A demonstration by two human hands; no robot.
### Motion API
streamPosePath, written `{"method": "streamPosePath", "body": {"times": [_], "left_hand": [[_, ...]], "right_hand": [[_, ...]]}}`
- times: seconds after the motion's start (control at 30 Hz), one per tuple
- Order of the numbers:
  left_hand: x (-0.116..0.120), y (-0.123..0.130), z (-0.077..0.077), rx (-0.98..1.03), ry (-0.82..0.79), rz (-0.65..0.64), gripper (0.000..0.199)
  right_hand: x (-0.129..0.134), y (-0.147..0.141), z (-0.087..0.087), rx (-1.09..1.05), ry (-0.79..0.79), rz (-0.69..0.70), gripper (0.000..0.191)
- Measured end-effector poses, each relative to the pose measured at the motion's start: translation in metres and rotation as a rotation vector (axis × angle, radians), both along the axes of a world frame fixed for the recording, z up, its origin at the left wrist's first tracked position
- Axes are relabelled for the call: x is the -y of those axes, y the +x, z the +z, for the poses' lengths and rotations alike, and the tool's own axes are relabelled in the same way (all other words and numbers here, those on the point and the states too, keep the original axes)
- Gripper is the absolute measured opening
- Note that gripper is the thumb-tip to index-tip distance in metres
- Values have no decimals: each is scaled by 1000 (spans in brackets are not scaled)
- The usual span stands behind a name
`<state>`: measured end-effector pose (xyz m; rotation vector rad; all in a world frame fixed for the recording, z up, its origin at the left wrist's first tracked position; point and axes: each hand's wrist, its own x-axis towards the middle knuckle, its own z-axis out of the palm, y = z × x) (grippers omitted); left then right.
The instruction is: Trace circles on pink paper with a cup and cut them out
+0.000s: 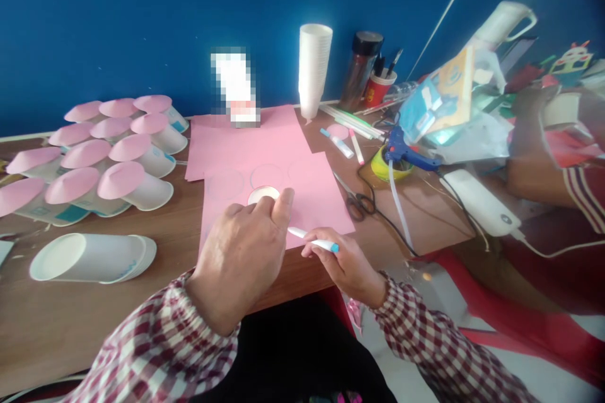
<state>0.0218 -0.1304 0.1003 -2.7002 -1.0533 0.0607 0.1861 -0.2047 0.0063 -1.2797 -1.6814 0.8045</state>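
My left hand [246, 239] is closed around a white paper cup [263, 192] over a pink sheet of paper [321, 189]. Only the cup's round end shows past my knuckles; the rest of it is hidden. Between the fingers of my right hand [338, 264] is a white marker [314, 240] with a light blue end. Its tip points left, close to my left thumb. Faint drawn circles [267, 176] mark the sheet just beyond the cup.
Left are several cups with pink cone tops [120, 181] and a lying cup stack [89, 258]. A tall cup stack [314, 69] stands behind. Rightward lie scissors [362, 204], a blue glue gun [406, 151] and a white power bank [482, 201]. Another person's arm [543, 182] is at right.
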Motion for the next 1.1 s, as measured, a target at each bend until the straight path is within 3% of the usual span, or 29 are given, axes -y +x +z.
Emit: {"method": "streamPosePath", "body": {"times": [0.17, 0.4, 0.57, 0.67, 0.83, 0.93, 1.1], "left_hand": [[0, -3, -6, 78, -18, 24, 47], [5, -19, -30, 494, -112, 58, 53], [15, -41, -47, 600, -119, -67, 52], [30, -61, -58, 625, -145, -61, 45], [51, -103, -81, 540, -188, 112, 28], [54, -120, -91, 490, -173, 242, 33], [56, -130, -97, 477, -136, 282, 37]], "right_hand": [[7, 6, 4, -78, 112, -130, 20], [-14, -7, 18, 186, 206, -297, 21], [-39, -29, 26, 237, 245, -335, 40], [-51, -38, 27, 236, 231, -301, 52], [-64, -50, 26, 160, 209, -246, 51], [-67, -58, 27, 162, 218, -263, 41], [-68, -63, 38, 145, 307, -321, 40]]}}
